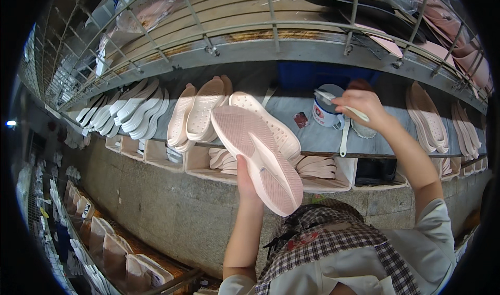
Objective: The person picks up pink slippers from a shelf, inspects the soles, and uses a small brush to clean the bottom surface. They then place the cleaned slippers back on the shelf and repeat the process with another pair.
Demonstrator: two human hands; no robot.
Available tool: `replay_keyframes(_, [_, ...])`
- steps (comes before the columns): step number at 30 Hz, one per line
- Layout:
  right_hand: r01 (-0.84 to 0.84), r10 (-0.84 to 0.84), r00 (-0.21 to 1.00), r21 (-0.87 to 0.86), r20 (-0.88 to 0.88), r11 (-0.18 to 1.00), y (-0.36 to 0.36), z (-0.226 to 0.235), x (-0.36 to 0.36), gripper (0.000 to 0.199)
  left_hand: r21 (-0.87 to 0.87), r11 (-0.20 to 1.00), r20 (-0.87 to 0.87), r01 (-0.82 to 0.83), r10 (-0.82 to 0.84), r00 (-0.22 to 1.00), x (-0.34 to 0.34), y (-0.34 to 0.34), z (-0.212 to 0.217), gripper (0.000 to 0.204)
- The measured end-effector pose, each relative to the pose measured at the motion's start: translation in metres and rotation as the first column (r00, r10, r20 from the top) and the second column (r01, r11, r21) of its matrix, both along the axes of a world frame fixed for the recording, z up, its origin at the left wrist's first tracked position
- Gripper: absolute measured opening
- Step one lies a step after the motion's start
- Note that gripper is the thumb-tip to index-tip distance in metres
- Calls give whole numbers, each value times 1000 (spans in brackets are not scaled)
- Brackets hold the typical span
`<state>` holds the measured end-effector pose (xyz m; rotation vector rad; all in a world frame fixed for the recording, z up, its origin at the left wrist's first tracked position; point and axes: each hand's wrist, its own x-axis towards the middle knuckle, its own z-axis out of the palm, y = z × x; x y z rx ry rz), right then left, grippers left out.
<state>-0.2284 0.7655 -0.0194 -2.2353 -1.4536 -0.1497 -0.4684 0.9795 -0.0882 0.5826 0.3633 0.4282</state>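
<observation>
My left hand grips a pale pink shoe sole by its side edge, the ribbed tread facing up. Another sole, with small holes in its upper face, lies on the bench partly behind it. In my right hand is a brush with a pale handle, its head over the mouth of a white mug with a blue rim. A second pale-handled tool lies beside the mug, its end over the bench edge. Below my right wrist sits a round whitish container, partly hidden.
Stacked pink soles and white soles line the bench at left, with more pink soles at right. A wire-mesh shelf overhangs the back. Fabric-lined bins hang below the front edge. A small dark red packet lies near the mug.
</observation>
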Motion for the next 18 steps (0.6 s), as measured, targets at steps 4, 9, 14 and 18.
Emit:
replay_keyframes(4, [-533, 382, 818, 316, 430, 785, 22, 7, -61, 28, 23, 997, 23, 76, -77, 997, -5, 1, 8, 69])
replay_keyframes(9, [-642, 539, 765, 358, 352, 678, 45, -7, -132, 31, -1, 996, -23, 87, -87, 996, -18, 0, 14, 69])
replay_keyframes(14, [-695, 565, 714, 320, 414, 644, 55, -13, -140, 31, 20, 994, 5, 104, -104, 995, -38, 4, 20, 70])
replay_keyframes(18, [-665, 579, 747, 388, 328, 638, 61, -11, -145, 32, 34, 994, 15, 99, -100, 995, -44, 5, 24, 72])
